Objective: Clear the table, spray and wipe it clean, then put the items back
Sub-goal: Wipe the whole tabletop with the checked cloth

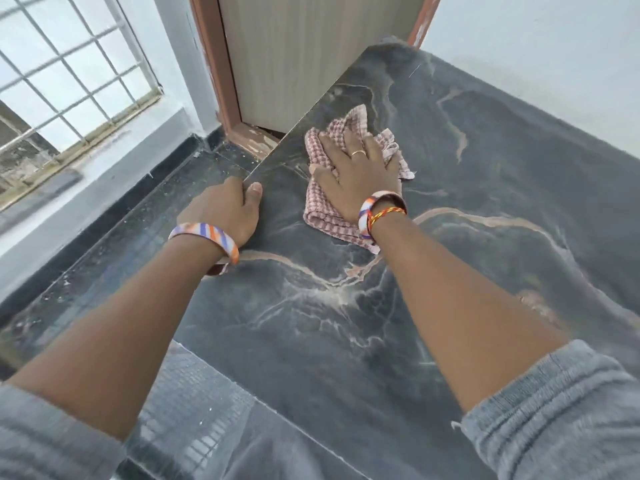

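Note:
A dark marble table with pale veins fills the middle and right of the head view. A crumpled pink checked cloth lies on it near the table's left edge. My right hand presses flat on the cloth, fingers spread and curled over its folds. My left hand grips the left edge of the table, thumb on top and fingers wrapped below. No other items stand on the visible table top.
A dark speckled floor lies left of the table. A wooden door with a brown frame stands behind the table's far left corner. A barred window sits at upper left. White walls run behind and to the right.

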The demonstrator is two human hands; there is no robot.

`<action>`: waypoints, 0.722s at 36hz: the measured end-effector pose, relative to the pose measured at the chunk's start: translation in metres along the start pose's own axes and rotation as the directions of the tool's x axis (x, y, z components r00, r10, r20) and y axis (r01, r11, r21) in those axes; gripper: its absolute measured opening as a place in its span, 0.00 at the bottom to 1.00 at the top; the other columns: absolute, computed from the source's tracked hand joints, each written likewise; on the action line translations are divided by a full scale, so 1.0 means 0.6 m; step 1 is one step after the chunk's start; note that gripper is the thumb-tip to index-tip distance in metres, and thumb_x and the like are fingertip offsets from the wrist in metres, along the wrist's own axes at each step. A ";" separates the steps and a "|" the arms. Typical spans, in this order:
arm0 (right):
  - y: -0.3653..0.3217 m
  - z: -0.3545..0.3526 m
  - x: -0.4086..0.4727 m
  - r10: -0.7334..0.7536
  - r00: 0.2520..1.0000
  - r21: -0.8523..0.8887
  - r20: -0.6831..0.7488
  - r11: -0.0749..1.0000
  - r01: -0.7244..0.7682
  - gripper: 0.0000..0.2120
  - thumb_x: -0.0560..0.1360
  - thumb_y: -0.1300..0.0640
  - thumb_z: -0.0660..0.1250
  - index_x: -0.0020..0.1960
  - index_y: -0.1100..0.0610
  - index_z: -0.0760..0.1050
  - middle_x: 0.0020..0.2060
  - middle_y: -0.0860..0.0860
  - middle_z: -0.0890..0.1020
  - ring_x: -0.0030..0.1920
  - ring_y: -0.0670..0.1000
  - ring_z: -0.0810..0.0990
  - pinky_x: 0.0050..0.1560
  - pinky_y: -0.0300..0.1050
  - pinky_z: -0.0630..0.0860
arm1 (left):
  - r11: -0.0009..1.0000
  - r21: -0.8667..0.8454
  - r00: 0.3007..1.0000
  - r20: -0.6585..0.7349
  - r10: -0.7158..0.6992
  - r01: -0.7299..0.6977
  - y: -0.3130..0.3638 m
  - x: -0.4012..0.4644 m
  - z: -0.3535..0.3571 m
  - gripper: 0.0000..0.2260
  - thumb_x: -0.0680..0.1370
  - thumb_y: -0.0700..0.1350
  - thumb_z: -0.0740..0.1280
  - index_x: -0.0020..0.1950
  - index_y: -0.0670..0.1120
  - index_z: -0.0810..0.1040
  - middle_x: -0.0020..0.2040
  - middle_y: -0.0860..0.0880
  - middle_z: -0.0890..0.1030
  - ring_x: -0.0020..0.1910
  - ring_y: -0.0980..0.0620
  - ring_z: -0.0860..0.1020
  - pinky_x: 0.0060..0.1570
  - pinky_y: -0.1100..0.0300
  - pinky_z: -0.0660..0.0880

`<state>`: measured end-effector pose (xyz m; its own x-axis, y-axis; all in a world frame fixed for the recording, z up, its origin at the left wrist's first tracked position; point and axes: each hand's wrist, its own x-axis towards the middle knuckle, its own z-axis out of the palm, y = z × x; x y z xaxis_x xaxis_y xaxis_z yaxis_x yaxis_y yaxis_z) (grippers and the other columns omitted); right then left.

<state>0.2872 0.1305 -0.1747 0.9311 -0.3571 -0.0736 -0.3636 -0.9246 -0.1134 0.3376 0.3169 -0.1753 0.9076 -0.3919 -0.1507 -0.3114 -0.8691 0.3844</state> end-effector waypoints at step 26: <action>0.071 0.021 -0.441 0.716 0.698 0.048 -0.008 0.698 -0.715 0.27 0.78 0.38 0.44 0.76 0.43 0.48 0.77 0.51 0.52 0.75 0.61 0.49 0.68 0.71 0.48 | 0.959 -0.282 0.998 -0.046 -0.039 0.024 -0.128 -0.225 -0.045 0.17 0.81 0.42 0.53 0.68 0.43 0.70 0.67 0.39 0.73 0.66 0.40 0.69 0.65 0.53 0.65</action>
<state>0.0248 0.1872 -0.1726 0.3900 -0.9123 -0.1249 -0.9206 -0.3834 -0.0741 0.2466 0.4445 -0.1597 0.9310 -0.3436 -0.1234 -0.1973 -0.7579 0.6218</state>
